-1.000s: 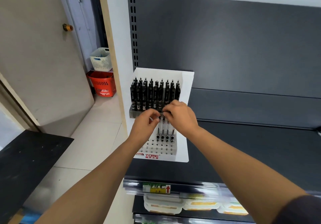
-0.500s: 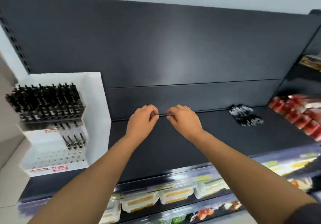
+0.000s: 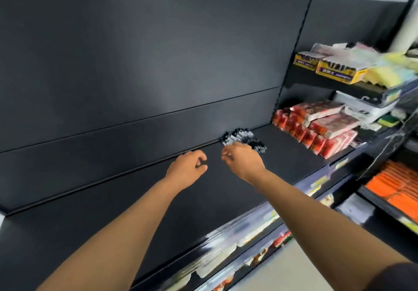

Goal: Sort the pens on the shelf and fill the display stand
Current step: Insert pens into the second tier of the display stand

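Observation:
A loose pile of black-and-white pens (image 3: 244,139) lies at the back of the dark shelf (image 3: 135,211), near its right end. My right hand (image 3: 243,160) hovers just in front of the pile with its fingers curled in, and its knuckles cover the pile's near edge. My left hand (image 3: 186,168) is a hand's width to the left over bare shelf, also curled. I see nothing held in either hand. The display stand is out of view.
Red packets (image 3: 316,132) are stacked on the same shelf right of the pens. Yellow boxes (image 3: 334,69) sit on the shelf above them, and orange goods (image 3: 393,184) lower right. Packaged items line the shelf below the front rail (image 3: 226,243).
My view has swung right, away from the white pen stand, which has left the frame. Both hands have travelled right along the shelf, and the right one now reaches the pen pile.

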Demonstrator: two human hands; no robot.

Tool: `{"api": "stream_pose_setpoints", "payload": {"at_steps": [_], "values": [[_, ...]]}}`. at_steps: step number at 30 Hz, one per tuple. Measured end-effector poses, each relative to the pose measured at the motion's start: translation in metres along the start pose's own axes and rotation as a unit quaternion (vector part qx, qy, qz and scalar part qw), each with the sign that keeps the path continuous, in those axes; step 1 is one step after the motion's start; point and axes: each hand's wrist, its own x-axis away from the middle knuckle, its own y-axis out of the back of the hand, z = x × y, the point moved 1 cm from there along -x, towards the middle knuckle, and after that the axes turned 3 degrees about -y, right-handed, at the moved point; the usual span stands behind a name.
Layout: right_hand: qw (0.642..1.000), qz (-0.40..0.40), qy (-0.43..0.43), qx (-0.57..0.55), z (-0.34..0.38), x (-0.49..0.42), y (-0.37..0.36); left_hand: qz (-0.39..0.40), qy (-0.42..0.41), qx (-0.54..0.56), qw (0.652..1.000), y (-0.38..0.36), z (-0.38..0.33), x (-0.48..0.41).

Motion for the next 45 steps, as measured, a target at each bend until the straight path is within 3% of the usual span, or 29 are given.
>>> {"api": "stream_pose_setpoints", "payload": {"at_steps": [5,12,19,24,34,39,45], "values": [[0.994,0.085,-0.044,0.044,-0.058,-0.053,0.003,0.112,0.014,0.01,0.994,-0.046,-0.013,-0.089],[0.984,0.152,-0.08,0.04,-0.117,-0.106,-0.015,0.171,0.012,-0.033,0.985,-0.101,-0.023,-0.166],[0.984,0.172,-0.018,0.049,-0.134,-0.148,-0.046,0.159,0.078,-0.051,0.983,-0.128,-0.02,-0.199],[0.98,0.14,0.033,0.139,-0.128,-0.161,-0.068,0.12,0.144,-0.04,0.981,-0.129,-0.019,-0.198],[0.966,0.149,0.062,0.2,-0.119,-0.179,-0.08,0.079,0.288,-0.045,0.953,-0.131,-0.028,-0.204],[0.962,0.198,0.071,0.176,-0.125,-0.18,-0.08,0.051,0.322,-0.007,0.945,-0.13,-0.029,-0.207],[0.97,0.226,0.056,0.076,-0.137,-0.181,-0.069,0.089,0.303,-0.028,0.948,-0.131,-0.026,-0.213]]}}
